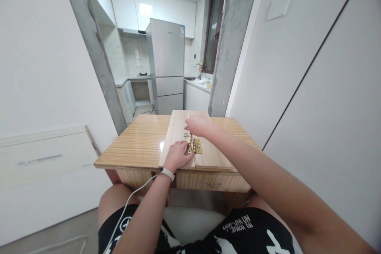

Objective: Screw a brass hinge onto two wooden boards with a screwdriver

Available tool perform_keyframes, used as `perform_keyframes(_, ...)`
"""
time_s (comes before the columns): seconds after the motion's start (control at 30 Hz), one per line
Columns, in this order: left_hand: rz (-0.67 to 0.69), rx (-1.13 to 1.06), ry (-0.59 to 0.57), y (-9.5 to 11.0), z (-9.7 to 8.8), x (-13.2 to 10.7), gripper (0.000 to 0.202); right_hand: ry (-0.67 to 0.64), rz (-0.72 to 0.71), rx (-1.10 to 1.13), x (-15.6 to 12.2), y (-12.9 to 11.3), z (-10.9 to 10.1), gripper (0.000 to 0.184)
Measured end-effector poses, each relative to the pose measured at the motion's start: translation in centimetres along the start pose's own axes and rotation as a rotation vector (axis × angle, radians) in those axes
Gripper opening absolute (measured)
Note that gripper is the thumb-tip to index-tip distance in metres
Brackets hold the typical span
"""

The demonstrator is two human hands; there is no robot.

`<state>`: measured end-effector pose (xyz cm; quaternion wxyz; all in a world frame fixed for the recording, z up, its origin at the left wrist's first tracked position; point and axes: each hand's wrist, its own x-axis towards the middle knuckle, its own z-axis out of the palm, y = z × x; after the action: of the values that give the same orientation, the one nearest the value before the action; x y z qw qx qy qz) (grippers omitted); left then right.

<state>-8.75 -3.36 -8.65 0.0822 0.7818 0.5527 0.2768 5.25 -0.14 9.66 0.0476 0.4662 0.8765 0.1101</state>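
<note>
Two pale wooden boards lie side by side on the table, a left board (175, 131) and a right board (212, 160). A brass hinge (196, 146) sits across their seam, its right leaf flat on the right board. My left hand (177, 155) rests on the left board, thumb and fingers closed around the hinge's left side. Just beyond, my right hand (200, 126) is closed in a fist above the hinge; whatever it grips is hidden beneath it. Several small screws (185, 135) lie on the left board near my left fingertips.
The wood-grain table (139, 139) has a drawer (214, 181) at its front, above my knees. A white cable (127, 202) runs beside my left wrist. Behind the table stand a silver refrigerator (168, 55) and kitchen cabinets; white walls rise on both sides.
</note>
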Motion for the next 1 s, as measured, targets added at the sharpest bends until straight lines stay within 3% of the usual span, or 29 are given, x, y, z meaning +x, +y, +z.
perform_keyframes(0.2, 0.011, -0.009, 0.014, -0.1, 0.1, 0.0, 0.046, 0.017, -0.13, 0.001, 0.4, 0.4, 0.5, 0.027)
perform_keyframes(0.4, 0.007, 0.001, 0.003, 0.0, 0.0, 0.0, 0.047, 0.037, -0.072, 0.003, 0.4, 0.2, 0.7, 0.033)
perform_keyframes(0.5, 0.002, 0.004, -0.004, 0.1, -0.1, 0.0, 0.047, 0.082, -0.102, 0.03, 0.5, 0.5, 1.2, 0.022)
perform_keyframes(0.7, 0.02, -0.003, 0.0, 0.1, -0.2, -0.1, 0.044, 0.106, -0.132, 0.111, 0.6, 0.5, 1.7, 0.033)
perform_keyframes(1.0, 0.019, -0.003, -0.004, 0.0, -0.2, -0.1, 0.049, -0.002, -0.101, 0.15, -0.6, 0.4, -1.0, 0.028)
